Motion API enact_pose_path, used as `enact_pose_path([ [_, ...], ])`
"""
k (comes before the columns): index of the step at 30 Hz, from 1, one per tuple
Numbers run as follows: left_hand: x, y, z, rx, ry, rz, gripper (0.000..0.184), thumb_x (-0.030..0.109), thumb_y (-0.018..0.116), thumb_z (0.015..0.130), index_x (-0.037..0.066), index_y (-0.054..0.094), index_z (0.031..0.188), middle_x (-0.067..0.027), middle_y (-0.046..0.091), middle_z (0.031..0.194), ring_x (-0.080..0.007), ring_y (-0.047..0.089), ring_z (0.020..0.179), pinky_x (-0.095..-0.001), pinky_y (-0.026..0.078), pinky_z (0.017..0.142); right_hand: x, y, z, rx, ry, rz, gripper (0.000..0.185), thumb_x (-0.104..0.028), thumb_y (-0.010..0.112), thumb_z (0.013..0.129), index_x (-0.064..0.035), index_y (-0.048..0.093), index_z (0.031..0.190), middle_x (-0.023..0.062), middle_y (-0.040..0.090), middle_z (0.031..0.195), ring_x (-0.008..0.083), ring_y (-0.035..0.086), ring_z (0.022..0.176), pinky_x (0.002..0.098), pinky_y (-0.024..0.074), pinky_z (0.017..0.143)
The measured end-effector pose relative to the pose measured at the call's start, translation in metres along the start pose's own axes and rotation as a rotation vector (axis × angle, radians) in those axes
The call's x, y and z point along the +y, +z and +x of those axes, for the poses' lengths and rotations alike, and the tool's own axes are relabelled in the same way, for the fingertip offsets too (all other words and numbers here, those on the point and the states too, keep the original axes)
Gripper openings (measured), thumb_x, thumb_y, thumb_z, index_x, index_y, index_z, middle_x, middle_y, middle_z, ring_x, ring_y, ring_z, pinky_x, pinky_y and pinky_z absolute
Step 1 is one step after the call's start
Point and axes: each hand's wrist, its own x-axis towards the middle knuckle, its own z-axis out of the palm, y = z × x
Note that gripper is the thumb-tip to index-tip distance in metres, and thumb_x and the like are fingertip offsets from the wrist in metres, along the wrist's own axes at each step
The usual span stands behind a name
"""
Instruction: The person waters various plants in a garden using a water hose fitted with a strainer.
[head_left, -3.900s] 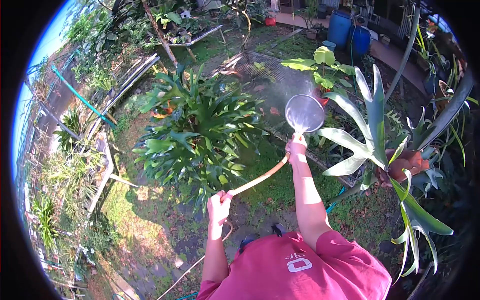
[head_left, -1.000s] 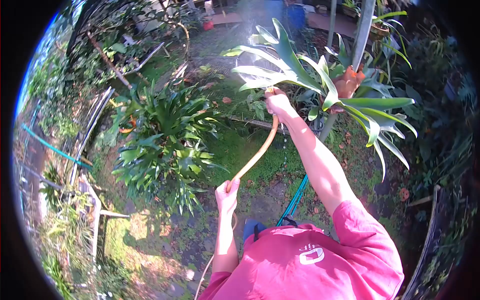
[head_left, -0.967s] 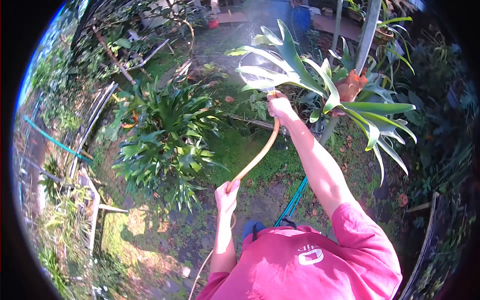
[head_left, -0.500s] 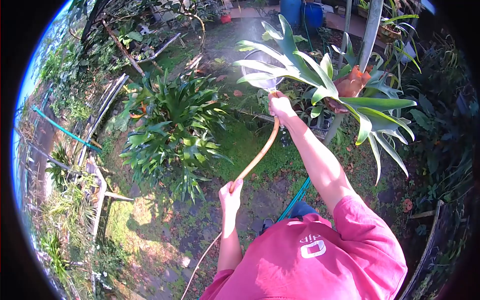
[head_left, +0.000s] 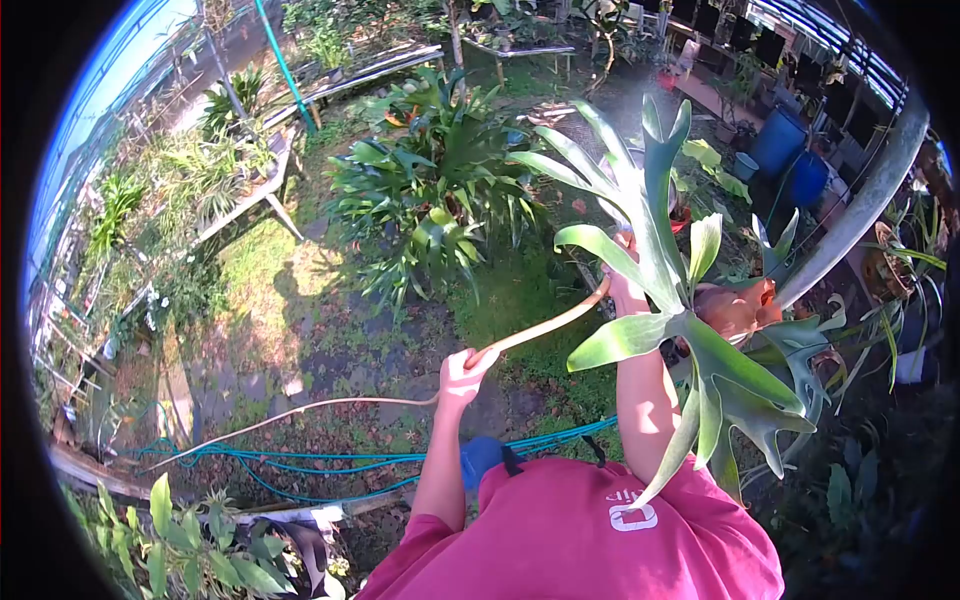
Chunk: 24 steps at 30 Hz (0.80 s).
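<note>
My left hand [head_left: 461,378] is closed around a tan hose [head_left: 545,326], which curves up to the right and also trails away behind the hand to the lower left. My right hand [head_left: 626,284] is closed at the hose's upper end, partly covered by the pale fronds of a staghorn fern [head_left: 648,235]. Fronds also cross over my right forearm. The round spray head is mostly hidden behind the leaves; faint mist shows above them. Left of the right hand hangs a large dark green leafy plant [head_left: 432,185].
Blue barrels [head_left: 778,142] stand at the upper right near a slanting grey pole [head_left: 862,215]. Teal hoses [head_left: 345,462] run along the ground by my body. A wooden bench with plants [head_left: 240,208] is at the left, and leafy plants [head_left: 190,560] fill the lower left.
The view has turned, and more ground at the left shows. The staghorn fern now covers part of my right hand and forearm. Both hands keep hold of the hose.
</note>
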Motion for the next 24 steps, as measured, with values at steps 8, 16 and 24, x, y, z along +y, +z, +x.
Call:
enact_pose_path([
  [8,0.033,0.032,-0.093,0.169,0.014,-0.028,0.055,0.041,0.073,0.089,0.005,0.045,0.058,0.0034,0.033,0.055,-0.0072,0.032,0.054,-0.0319,0.025,0.048,-0.002,-0.014,-0.036,-0.128,0.136,-0.053,0.006,-0.018,0.056,0.097,-0.0130,0.053,0.100,-0.0011,0.048,0.065,0.0109,0.045,0.043,0.0272,0.0366,0.038],
  [16,0.023,0.074,-0.227,0.317,-0.266,-0.245,0.053,0.042,0.073,0.089,0.007,0.048,0.057,0.0068,0.035,0.055,-0.0054,0.032,0.054,-0.0300,0.025,0.047,0.011,-0.034,-0.101,-0.270,0.230,-0.131,0.009,-0.020,0.057,0.097,-0.0132,0.053,0.100,-0.0017,0.047,0.064,0.0100,0.044,0.043,0.0258,0.0360,0.038],
  [24,0.040,0.134,-0.380,0.478,-0.318,-0.328,0.050,0.036,0.072,0.091,0.010,0.046,0.058,0.0093,0.037,0.058,-0.0034,0.031,0.055,-0.0275,0.022,0.047,0.035,-0.086,-0.190,-0.571,0.340,0.144,0.005,-0.016,0.054,0.097,-0.0115,0.054,0.097,-0.0014,0.049,0.066,0.0087,0.045,0.049,0.0240,0.0352,0.038],
])
